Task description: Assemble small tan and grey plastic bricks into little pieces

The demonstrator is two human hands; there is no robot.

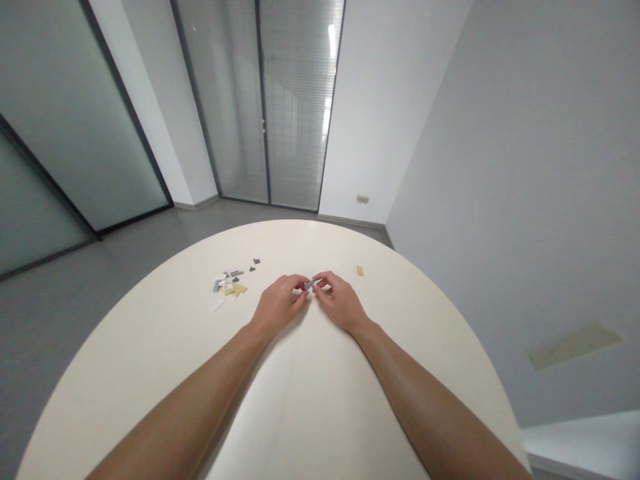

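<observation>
I see 1 grey piece (311,284) right of the pile (235,290), pinched narrowly by left hand (281,301) and right hand (342,301); long axis slants hand to hand; left hand nearer the pile.

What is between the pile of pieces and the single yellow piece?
In the head view, going from the pile to the yellow piece: two dark pieces, then the left hand and right hand, holding a grey piece.

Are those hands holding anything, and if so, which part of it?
Yes: a small gray piece, pinched near opposite ends by the left hand and the right hand.
</observation>
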